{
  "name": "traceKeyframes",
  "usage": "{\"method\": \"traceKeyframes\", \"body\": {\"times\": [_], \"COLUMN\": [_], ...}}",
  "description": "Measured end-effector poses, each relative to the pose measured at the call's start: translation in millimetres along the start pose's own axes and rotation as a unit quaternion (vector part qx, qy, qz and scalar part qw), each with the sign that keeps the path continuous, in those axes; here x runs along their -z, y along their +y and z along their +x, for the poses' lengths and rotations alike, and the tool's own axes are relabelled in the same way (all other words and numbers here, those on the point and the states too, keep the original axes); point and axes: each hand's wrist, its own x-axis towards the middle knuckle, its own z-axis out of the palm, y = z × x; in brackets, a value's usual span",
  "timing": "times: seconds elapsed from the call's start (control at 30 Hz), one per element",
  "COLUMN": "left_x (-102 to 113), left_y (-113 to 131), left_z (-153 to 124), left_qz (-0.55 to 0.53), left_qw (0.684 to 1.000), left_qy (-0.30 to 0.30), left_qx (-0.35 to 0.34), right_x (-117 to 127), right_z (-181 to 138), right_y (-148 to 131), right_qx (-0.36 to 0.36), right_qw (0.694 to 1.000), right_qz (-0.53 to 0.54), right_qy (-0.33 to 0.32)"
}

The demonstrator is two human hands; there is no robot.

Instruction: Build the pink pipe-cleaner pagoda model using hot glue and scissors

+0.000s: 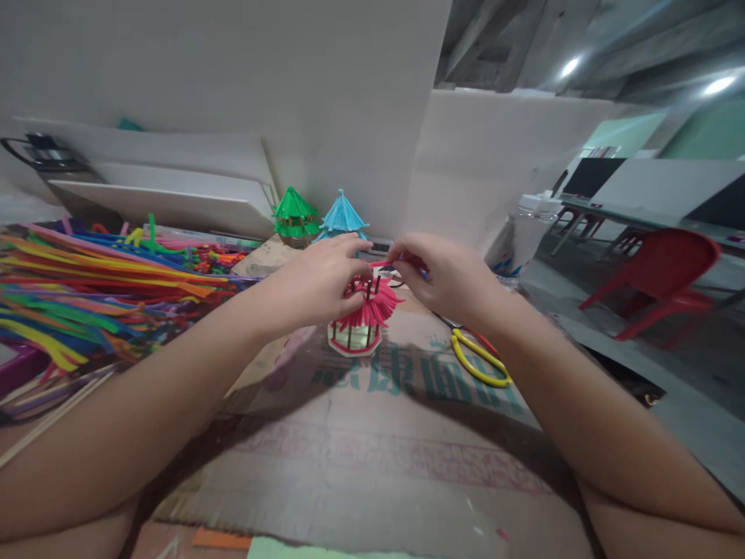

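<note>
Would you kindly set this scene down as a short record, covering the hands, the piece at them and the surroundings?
Left hand: at the small pink-fringed model; grip partly hidden
Right hand: fingertips pinched at a pink strand, beside the model
Under the model: printed cardboard
Behind: green model; blue model
Left side: heap of colourful fuzzy stems
Right side: yellow-handled tool; red chair farther off
</note>
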Motion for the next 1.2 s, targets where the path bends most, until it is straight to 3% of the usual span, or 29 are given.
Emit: {"method": "traceKeyframes", "body": {"times": [0.2, 0.37, 0.53, 0.63, 0.73, 0.83, 0.97, 1.07, 1.2], "left_x": [-9.8, -3.3, 19.8, 32.7, 42.3, 50.8, 58.8, 60.0, 60.7], "left_y": [4.2, 13.3, 11.2, 1.3, -11.3, -19.8, -20.5, -15.3, -2.6], "left_z": [2.8, 1.5, -4.0, -6.7, -9.0, -13.0, -18.7, -19.5, -18.2], "left_qz": [0.035, 0.037, -0.015, -0.180, -0.435, -0.557, -0.575, -0.583, -0.597], "left_qw": [0.998, 0.998, 0.989, 0.959, 0.873, 0.797, 0.784, 0.783, 0.779], "left_qy": [0.055, 0.052, 0.084, 0.125, 0.134, 0.144, 0.137, 0.134, 0.132], "left_qx": [-0.014, 0.008, 0.119, 0.181, 0.176, 0.184, 0.192, 0.171, 0.138], "right_x": [2.3, 2.1, 4.1, 8.9, 13.5, 14.5, 12.6, 11.7, 8.8], "right_z": [0.0, -0.3, 0.5, 1.5, 2.1, 2.0, 2.3, 2.3, -0.8], "right_y": [-1.7, -3.2, -1.4, 0.2, 0.5, 1.2, 3.7, -0.3, -21.7], "right_qx": [0.012, 0.009, -0.002, -0.005, -0.008, -0.014, -0.033, -0.037, -0.010], "right_qw": [1.000, 1.000, 1.000, 1.000, 1.000, 1.000, 0.999, 0.990, 0.920], "right_qz": [0.007, 0.008, -0.002, -0.002, -0.003, 0.000, 0.021, 0.132, 0.375], "right_qy": [-0.005, -0.016, 0.006, 0.015, 0.012, 0.007, -0.002, -0.032, -0.116]}}
